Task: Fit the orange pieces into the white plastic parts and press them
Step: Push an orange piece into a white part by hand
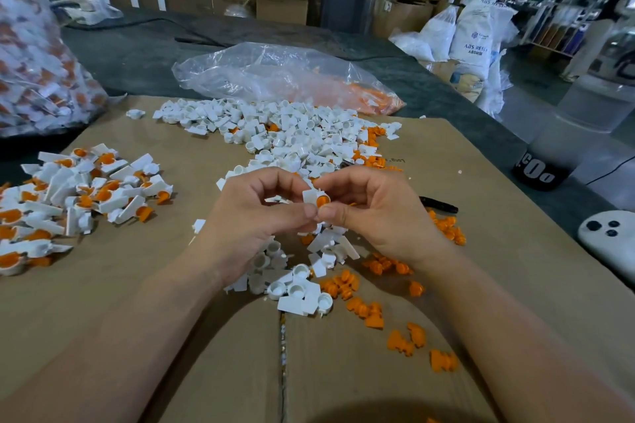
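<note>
Between both hands, above the cardboard, is one white plastic part (310, 196) with an orange piece (322, 200) sitting in its round cup. My left hand (252, 216) pinches the white part from the left with thumb and fingers. My right hand (374, 213) pinches it from the right, thumb under the orange piece. A heap of empty white parts (292, 134) lies beyond the hands, and more white parts (299, 285) lie below them. Loose orange pieces (374, 312) are scattered at the lower right. Assembled white-and-orange parts (79, 196) are piled at the left.
A clear bag (288, 75) with orange pieces lies at the back. A large bag of assembled parts (37, 55) stands at the far left. A black pen (439, 205) and a white device (608, 237) lie to the right. The cardboard sheet (171, 319) covers the table.
</note>
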